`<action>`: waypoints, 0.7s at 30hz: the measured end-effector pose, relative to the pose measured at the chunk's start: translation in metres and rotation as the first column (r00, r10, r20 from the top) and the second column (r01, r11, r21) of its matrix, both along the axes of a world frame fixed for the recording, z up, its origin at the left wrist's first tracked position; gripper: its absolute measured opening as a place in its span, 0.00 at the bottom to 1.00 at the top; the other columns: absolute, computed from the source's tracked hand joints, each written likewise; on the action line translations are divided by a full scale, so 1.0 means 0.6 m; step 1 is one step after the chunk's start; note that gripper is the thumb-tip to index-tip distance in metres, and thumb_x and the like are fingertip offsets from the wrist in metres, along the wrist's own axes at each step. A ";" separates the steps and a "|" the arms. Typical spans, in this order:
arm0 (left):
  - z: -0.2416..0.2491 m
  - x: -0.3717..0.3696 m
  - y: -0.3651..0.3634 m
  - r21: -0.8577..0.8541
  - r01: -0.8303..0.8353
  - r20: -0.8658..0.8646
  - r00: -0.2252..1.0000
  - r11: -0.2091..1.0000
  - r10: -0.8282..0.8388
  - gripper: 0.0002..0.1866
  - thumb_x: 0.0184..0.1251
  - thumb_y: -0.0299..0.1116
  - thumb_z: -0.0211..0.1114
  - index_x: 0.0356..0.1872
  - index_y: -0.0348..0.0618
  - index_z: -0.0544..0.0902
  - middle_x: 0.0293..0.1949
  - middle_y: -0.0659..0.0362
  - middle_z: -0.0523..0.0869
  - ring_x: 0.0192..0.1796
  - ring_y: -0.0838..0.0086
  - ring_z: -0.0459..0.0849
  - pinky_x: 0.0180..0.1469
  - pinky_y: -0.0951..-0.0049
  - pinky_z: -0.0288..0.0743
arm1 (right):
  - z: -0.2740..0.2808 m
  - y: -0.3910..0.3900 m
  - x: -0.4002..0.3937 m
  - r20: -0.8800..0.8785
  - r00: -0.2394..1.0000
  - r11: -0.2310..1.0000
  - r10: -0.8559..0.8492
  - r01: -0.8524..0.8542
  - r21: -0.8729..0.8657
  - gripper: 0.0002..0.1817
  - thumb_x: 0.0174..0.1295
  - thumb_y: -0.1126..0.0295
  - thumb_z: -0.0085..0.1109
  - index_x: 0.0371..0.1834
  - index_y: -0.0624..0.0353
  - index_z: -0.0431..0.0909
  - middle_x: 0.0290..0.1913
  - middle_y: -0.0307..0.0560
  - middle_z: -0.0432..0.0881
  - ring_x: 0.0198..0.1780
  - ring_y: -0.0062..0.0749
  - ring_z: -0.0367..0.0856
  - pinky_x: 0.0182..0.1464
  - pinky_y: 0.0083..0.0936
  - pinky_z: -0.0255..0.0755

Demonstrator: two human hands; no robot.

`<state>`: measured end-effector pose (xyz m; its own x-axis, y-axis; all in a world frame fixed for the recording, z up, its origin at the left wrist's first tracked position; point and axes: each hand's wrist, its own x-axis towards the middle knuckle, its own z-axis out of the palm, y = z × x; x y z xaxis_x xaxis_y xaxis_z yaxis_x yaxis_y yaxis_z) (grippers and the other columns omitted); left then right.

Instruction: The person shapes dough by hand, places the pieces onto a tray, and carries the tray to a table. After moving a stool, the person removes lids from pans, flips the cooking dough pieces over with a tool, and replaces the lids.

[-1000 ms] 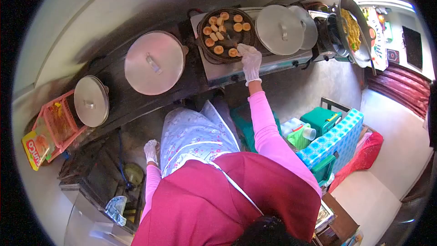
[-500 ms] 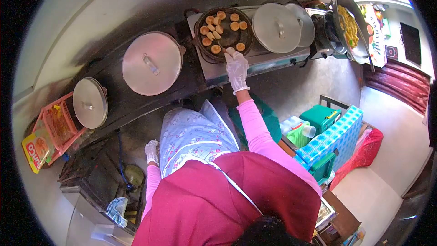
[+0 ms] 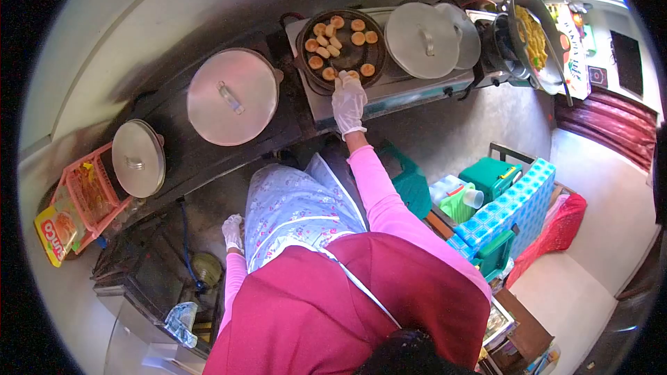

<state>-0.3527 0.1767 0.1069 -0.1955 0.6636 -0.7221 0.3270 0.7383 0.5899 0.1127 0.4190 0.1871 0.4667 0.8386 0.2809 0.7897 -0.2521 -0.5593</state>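
My right hand [image 3: 349,103], in a clear plastic glove, reaches to the near rim of a round dark pan [image 3: 340,57] on the stove. Its fingers are drawn together at the pan's edge; whatever they pinch is hidden. Right beside the fingertips lies a small round browned cake [image 3: 353,74]. Several more such cakes [image 3: 358,38] lie in the pan, some flat and some heaped or on edge at the left. Low at my side, next to the flowered apron [image 3: 299,198], hangs my left hand [image 3: 233,231], also gloved. Its fingers are loosely extended and it holds nothing visible.
Right of the pan are silver lids [image 3: 422,42]. Farther right, a tilted wok [image 3: 538,42] holds yellow food and a long utensil. Large lidded pots [image 3: 231,97] stand left, beyond them a pink basket [image 3: 90,194]. Behind on the right is a green box [image 3: 490,180].
My right hand has shifted a little left along the pan's near rim. A browned cake now shows beside its fingertips. My left hand stays at my side.
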 end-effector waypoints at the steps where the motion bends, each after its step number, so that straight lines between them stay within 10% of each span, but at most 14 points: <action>1: 0.013 0.007 0.004 -0.047 -0.025 -0.008 1.000 0.999 0.024 0.07 0.63 0.35 0.60 0.34 0.45 0.84 0.28 0.63 0.84 0.26 0.79 0.78 0.25 0.76 0.70 | -0.008 0.002 0.001 0.008 1.000 0.999 -0.016 0.015 0.037 0.09 0.63 0.70 0.54 0.38 0.64 0.80 0.34 0.59 0.81 0.38 0.53 0.80 0.40 0.40 0.73; 6: 0.029 0.010 0.014 -0.243 -0.222 0.012 0.973 0.944 0.231 0.08 0.63 0.36 0.60 0.34 0.45 0.84 0.28 0.63 0.84 0.26 0.79 0.78 0.24 0.76 0.69 | -0.018 0.005 0.015 0.021 0.979 0.979 -0.201 0.201 -0.018 0.10 0.62 0.68 0.58 0.40 0.64 0.82 0.34 0.58 0.82 0.41 0.49 0.81 0.44 0.38 0.72; 15: -0.069 -0.051 -0.032 0.012 0.193 -0.138 0.972 0.981 -0.189 0.11 0.63 0.33 0.59 0.42 0.44 0.85 0.32 0.60 0.86 0.33 0.75 0.81 0.36 0.75 0.74 | 0.018 0.005 0.030 -0.045 0.998 0.999 -0.040 0.041 0.020 0.10 0.58 0.68 0.60 0.39 0.61 0.83 0.35 0.55 0.84 0.40 0.47 0.83 0.45 0.35 0.74; 21: -0.006 -0.010 0.016 -0.029 0.055 -0.030 0.998 0.998 -0.056 0.09 0.63 0.33 0.59 0.40 0.45 0.85 0.31 0.60 0.86 0.30 0.76 0.81 0.31 0.74 0.73 | 0.037 -0.006 0.046 0.062 0.997 0.983 -0.040 0.051 -0.179 0.10 0.62 0.64 0.53 0.34 0.59 0.81 0.32 0.54 0.81 0.39 0.48 0.81 0.41 0.40 0.73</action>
